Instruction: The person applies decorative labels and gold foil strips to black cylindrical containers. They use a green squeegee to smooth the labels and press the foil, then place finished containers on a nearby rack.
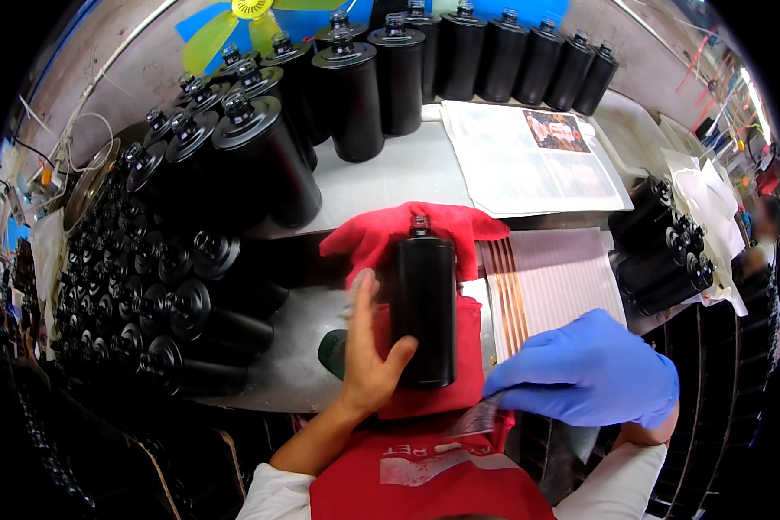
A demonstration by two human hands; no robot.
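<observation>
A black glass bottle (425, 312) with a narrow neck lies on a red cloth (468, 325) in front of me, its neck pointing away. My left hand (371, 360) is bare and open at the bottle's left side. Its fingers are stretched out and slightly blurred, with the thumb near the bottle's lower part; whether they touch I cannot tell. My right hand (589, 368), in a blue glove, is right of the bottle's base. Its fingers are closed on a thin, greyish see-through piece (478, 419), which hangs over my red apron (407, 485).
Several black bottles (347, 95) stand along the back and left, with many more stacked at left (191, 312). At right are a finely lined sheet with copper-coloured strips (555, 286), a newspaper (503, 160) and more bottles (667, 260). A dark green object (331, 351) sits by my left wrist.
</observation>
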